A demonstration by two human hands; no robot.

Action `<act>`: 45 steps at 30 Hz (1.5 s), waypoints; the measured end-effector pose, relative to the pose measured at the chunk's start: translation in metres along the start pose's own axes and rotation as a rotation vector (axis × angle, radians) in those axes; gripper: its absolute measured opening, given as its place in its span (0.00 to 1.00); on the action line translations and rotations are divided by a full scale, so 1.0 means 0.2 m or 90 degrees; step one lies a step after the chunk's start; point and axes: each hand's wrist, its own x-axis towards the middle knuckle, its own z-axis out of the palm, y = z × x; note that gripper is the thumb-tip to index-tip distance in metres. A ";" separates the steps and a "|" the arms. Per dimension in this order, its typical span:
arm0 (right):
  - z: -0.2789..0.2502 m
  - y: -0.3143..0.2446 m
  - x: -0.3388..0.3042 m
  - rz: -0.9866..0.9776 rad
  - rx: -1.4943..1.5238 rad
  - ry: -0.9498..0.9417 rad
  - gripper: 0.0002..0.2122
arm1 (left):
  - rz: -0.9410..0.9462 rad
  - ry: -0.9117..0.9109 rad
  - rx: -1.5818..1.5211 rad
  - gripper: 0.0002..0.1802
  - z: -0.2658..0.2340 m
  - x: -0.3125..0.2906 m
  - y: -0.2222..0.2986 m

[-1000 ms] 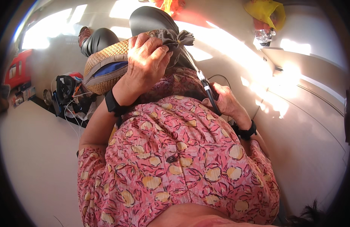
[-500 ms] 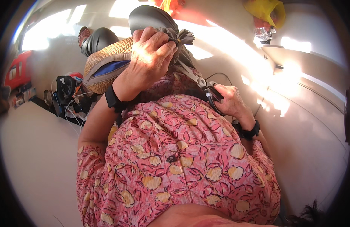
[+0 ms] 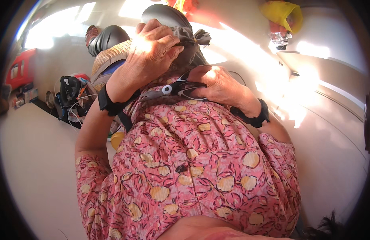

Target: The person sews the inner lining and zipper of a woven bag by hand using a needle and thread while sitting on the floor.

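My left hand (image 3: 151, 48) is closed on a dark grey cloth (image 3: 187, 54) over my lap. The cloth is gathered and bound into a ruffled tuft (image 3: 201, 37) at its right end. My right hand (image 3: 219, 84) grips the dark handles of a pair of scissors (image 3: 167, 89). Their blades point left, close to my left wrist and just above my pink patterned top; whether they touch any cloth I cannot tell. Beside my left forearm is a woven straw bag (image 3: 107, 60) with grey trim and a blue inside, partly hidden by that arm.
On the left lies a clutter of white cables (image 3: 75, 116) and a black device (image 3: 70, 89). A red plastic item (image 3: 21, 71) stands farther left. A yellow bag (image 3: 279, 14) is at the far right, above a pale cabinet (image 3: 329, 76). Bright sunlight washes out parts of the floor.
My right hand has moved left and inward, and the scissors have swung from pointing up at the cloth to pointing left. My left hand has shifted slightly left along the cloth.
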 end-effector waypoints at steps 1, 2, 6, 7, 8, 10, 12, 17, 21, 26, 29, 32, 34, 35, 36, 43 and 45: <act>0.02 0.01 0.01 -0.011 -0.002 0.000 0.10 | -0.009 -0.009 -0.001 0.10 0.01 -0.01 0.03; 0.03 0.00 0.01 -0.021 -0.029 0.008 0.08 | -0.014 -0.014 0.006 0.12 0.02 -0.03 0.03; -0.03 -0.01 -0.01 0.030 0.047 0.196 0.05 | -0.040 -0.032 0.023 0.16 0.05 -0.09 0.03; -0.04 -0.02 -0.01 0.106 0.048 0.274 0.06 | -0.048 -0.036 0.024 0.17 0.05 -0.10 0.04; -0.03 -0.01 0.01 0.115 0.015 0.315 0.06 | -0.047 -0.018 0.015 0.17 0.06 -0.10 0.04; -0.02 0.02 0.05 0.122 -0.022 0.371 0.06 | -0.057 -0.005 0.009 0.17 0.07 -0.12 0.03; 0.02 0.05 0.09 0.117 -0.030 0.400 0.07 | -0.064 0.012 0.004 0.17 0.08 -0.13 0.03; 0.07 0.12 0.15 0.236 0.030 0.351 0.09 | -0.074 0.036 -0.004 0.16 0.08 -0.13 0.02; 0.08 0.16 0.17 0.255 0.176 0.407 0.08 | -0.080 0.040 -0.015 0.16 0.09 -0.14 0.02; -0.10 0.10 0.15 0.338 0.679 0.274 0.04 | -0.072 0.054 -0.021 0.15 0.08 -0.13 0.02; -0.17 0.03 0.16 0.360 0.766 0.268 0.05 | -0.071 0.079 -0.059 0.12 0.08 -0.12 0.03; -0.21 0.04 0.16 0.358 0.868 0.206 0.05 | -0.051 0.096 -0.047 0.10 0.08 -0.09 0.02; -0.22 0.04 0.15 0.363 0.879 0.183 0.05 | -0.048 0.113 -0.047 0.09 0.10 -0.06 0.02; -0.23 0.04 0.15 0.365 0.885 0.171 0.06 | -0.047 0.121 -0.046 0.09 0.12 -0.05 0.02; -0.24 0.03 0.16 0.365 0.882 0.165 0.06 | -0.045 0.116 -0.053 0.09 0.13 -0.03 0.02; -0.23 0.00 0.18 0.336 0.829 0.174 0.05 | -0.057 0.067 -0.072 0.04 0.18 0.04 0.00; -0.22 0.00 0.18 0.328 0.801 0.196 0.05 | -0.086 0.037 -0.095 0.02 0.17 0.03 -0.01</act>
